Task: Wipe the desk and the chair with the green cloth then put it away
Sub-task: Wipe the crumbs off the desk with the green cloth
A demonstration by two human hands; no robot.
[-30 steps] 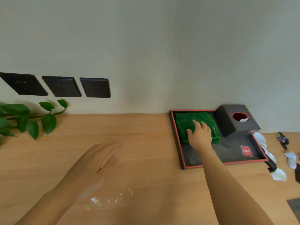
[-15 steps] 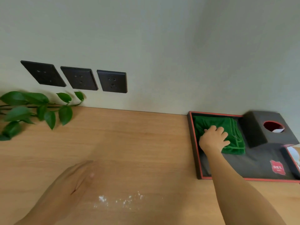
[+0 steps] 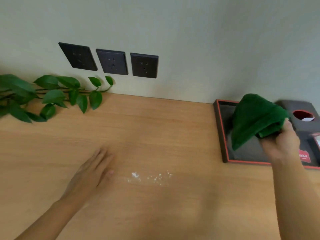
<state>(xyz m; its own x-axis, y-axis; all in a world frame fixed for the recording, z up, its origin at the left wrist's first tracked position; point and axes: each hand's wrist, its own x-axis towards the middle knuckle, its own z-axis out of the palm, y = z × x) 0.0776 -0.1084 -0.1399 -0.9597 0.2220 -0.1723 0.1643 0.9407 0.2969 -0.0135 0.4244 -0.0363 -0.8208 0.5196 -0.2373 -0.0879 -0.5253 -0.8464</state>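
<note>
Desk (image 3: 155, 132) is wood, back edge butts against the wall; wide bare stretch in the middle between the plant leaves (image 3: 52, 97) at far left and the black tray (image 3: 218, 132) with red trim at right. Tray's left wall runs roughly front to back, near corner sits on the desk right of centre. Green cloth (image 3: 254, 118) is up off the tray floor, above the tray's left half, bunched in the right hand (image 3: 280, 144), fingers closed on its lower right end. Cloth hangs as a cone: peak up toward the wall, long axis slanting from the grip up and left, a loose flap drooping down-left toward the tray floor. Dark tissue box (image 3: 304, 125) is just behind and right of the cloth. Left hand (image 3: 91, 175) lies flat, palm down, fingers together and extended, on the desk. White crumbs (image 3: 149, 176) scattered just right of its thumb, well clear of the tray. Three dark wall sockets (image 3: 110, 61) above the desk.
</note>
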